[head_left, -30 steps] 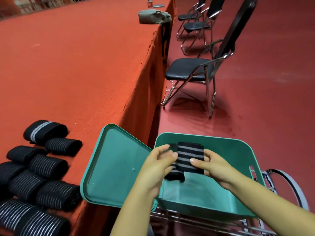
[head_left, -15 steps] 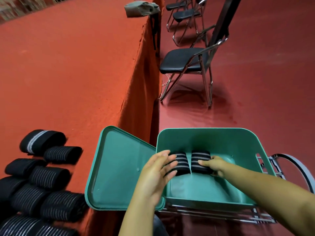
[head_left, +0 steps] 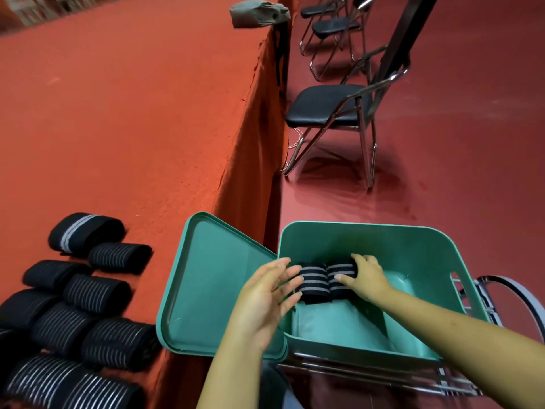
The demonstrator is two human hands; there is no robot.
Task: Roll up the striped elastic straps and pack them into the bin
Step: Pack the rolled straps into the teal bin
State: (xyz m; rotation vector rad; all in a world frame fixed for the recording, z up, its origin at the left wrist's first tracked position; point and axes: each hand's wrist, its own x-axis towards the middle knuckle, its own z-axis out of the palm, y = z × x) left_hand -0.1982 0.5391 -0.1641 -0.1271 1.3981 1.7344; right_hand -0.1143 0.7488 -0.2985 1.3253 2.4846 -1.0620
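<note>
Change: you've lowered the rolled straps (head_left: 324, 280) from above the bin (head_left: 413, 246) onto its floor.
Grips: right hand (head_left: 364, 278) curled over them; left hand (head_left: 271, 293) flat, fingers straight.
Meaning: first pair packed.

The bin (head_left: 413, 240) and its lid (head_left: 212, 290) are showing teal green. The rolled straps (head_left: 326, 280) inside are showing black with grey stripes, as are the rolls (head_left: 97, 293) at lower left. The bench (head_left: 132, 128) is glowing orange-red, the floor (head_left: 457, 178) darker red.

Hall or event venue: long table (head_left: 124, 119) draped in red cloth; beside it, folding chairs (head_left: 333, 110) in a row on red floor (head_left: 472, 143).
</note>
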